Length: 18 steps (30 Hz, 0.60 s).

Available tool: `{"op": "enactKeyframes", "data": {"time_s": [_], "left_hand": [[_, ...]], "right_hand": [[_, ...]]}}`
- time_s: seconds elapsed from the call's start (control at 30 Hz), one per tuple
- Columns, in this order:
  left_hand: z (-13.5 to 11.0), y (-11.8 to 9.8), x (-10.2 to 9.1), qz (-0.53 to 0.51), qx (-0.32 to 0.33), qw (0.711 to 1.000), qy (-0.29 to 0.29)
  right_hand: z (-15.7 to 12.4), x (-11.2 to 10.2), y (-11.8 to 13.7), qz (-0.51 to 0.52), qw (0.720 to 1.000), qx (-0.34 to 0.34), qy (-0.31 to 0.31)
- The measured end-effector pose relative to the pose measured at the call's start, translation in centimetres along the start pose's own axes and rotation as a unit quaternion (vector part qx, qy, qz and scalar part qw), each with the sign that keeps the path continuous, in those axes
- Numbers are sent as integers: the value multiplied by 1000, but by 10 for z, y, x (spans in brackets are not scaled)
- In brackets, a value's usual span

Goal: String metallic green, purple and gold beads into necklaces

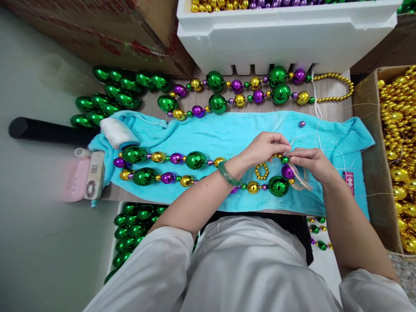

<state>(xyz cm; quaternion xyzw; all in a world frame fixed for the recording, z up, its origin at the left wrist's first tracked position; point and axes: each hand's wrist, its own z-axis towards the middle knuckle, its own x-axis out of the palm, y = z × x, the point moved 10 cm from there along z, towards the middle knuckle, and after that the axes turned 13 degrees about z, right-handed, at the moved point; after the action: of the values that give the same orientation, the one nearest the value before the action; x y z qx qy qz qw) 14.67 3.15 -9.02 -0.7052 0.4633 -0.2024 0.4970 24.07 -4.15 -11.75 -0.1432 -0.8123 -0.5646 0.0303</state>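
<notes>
A long bead string (169, 167) of green, gold and purple balls lies doubled on a turquoise towel (224, 130). My left hand (264, 147), with a green bangle on its wrist, pinches the string's end of small gold beads. Facing it fingertip to fingertip, my right hand (312, 162) is closed on the thin white thread and a clear strip of plastic. A little ring of gold beads (261, 171) lies just below my left hand. One loose purple bead (302, 124) rests on the towel farther back.
A second bead string (247, 91) lies behind the towel. A white foam box (286, 34) of beads stands at the back. A cardboard box of gold beads (398, 147) is on the right. Green balls (110, 93) pile at back left, a pink device (82, 177) at left.
</notes>
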Motion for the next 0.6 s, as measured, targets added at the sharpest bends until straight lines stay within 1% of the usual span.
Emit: {"op": "enactKeyframes", "data": {"time_s": [0.23, 0.33, 0.4, 0.43, 0.5, 0.57, 0.6], "left_hand": [[2, 2, 2, -4, -3, 1000, 1], [2, 4, 0, -3, -10, 1000, -10], [1, 6, -1, -5, -22, 1000, -18], [1, 7, -2, -7, -29, 999, -22], [1, 10, -4, -7, -40, 999, -31], [1, 12, -6, 1, -46, 998, -37], [1, 13, -6, 6, -48, 998, -38]], "right_hand": [[1, -1, -4, 18, 1000, -7, -7], [0, 2, -3, 9, 1000, -13, 12], [-5, 1, 2, -5, 1000, -20, 20], [-10, -3, 5, -21, 999, -27, 13], [-24, -18, 12, -86, 995, -41, -33], [-44, -34, 15, -200, 974, -44, -93], [-54, -39, 15, -269, 956, -41, -113]]}}
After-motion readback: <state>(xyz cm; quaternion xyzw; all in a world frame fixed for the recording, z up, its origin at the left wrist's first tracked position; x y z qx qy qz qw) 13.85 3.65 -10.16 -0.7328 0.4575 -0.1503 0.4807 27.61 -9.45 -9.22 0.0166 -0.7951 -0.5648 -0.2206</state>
